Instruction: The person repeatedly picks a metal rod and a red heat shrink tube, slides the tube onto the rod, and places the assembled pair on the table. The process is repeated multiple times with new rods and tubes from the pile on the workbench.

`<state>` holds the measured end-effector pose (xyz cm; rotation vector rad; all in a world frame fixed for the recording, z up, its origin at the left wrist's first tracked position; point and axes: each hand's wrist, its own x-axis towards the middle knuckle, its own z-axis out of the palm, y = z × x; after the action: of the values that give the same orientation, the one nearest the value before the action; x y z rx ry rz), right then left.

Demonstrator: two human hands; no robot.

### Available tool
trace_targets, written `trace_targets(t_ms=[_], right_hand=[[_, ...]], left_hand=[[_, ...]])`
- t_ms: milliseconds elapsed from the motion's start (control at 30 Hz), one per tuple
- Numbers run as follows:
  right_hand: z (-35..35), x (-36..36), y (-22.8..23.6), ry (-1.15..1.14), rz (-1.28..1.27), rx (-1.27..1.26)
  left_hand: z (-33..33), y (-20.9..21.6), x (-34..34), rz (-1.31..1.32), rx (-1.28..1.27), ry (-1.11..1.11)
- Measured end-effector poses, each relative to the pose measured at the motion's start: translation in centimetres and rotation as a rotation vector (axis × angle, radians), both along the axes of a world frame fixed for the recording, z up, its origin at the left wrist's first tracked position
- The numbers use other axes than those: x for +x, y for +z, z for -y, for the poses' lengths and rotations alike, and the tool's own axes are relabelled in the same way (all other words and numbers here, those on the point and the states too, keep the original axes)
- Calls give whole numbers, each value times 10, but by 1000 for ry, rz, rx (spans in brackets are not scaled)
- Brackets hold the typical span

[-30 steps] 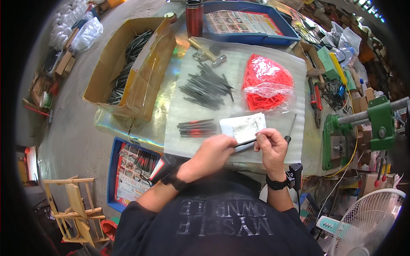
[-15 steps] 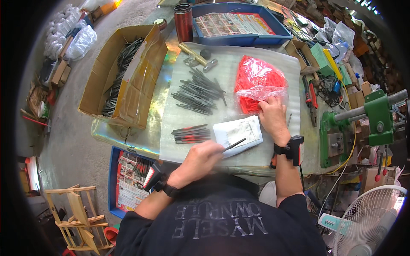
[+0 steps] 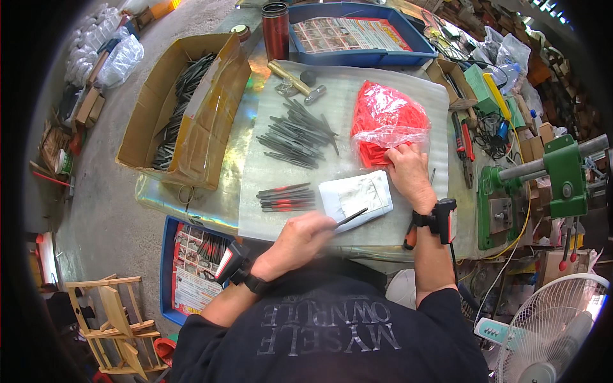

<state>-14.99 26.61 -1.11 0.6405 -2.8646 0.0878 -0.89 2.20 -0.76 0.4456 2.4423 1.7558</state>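
Note:
My left hand [image 3: 299,239], somewhat blurred, is closed around a thin black rod [image 3: 352,219]. The rod's free end points up and right over a folded white cloth or pad [image 3: 367,189]. At the mouth of a clear plastic bag of red pieces [image 3: 389,118], my right hand [image 3: 410,171] has its fingers bent in among the pieces. Whatever is between those fingertips is hidden. Left of the bag lies a loose pile of black rods [image 3: 290,137]. Below that pile, a neat row of black rods with red middles [image 3: 286,198] rests on the white foam sheet [image 3: 345,83].
A cardboard box of dark rods [image 3: 207,137] stands at the left. Behind are a red tumbler [image 3: 275,35], a hammer [image 3: 290,76] and a blue tray [image 3: 364,62]. Pliers [image 3: 465,143] and a green press [image 3: 567,185] are at the right. Another blue tray [image 3: 168,274] sits lower left.
Very little differs. My right hand stays at the bag's mouth, and my left hand keeps the rod in nearly the same spot. The view has shifted slightly.

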Motion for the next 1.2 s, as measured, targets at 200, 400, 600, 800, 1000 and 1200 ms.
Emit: trace_targets(t_ms=[200,400,600,800,1000,1200], right_hand=[[-6,1,0,58,-36,-122],[-15,8,17,108,-68,-268],[-7,34,45,138,-44,-480],[31,76,53,225,47,-756],[63,96,42,269,4,-786],[70,102,37,297,73,-747]], left_hand=[[2,-4,2,-65,33,38],[0,-6,3,1,70,67],[1,1,-2,280,354,122],[-6,16,-22,242,654,144],[-10,21,-27,316,857,161],[-6,14,-25,319,898,140]])
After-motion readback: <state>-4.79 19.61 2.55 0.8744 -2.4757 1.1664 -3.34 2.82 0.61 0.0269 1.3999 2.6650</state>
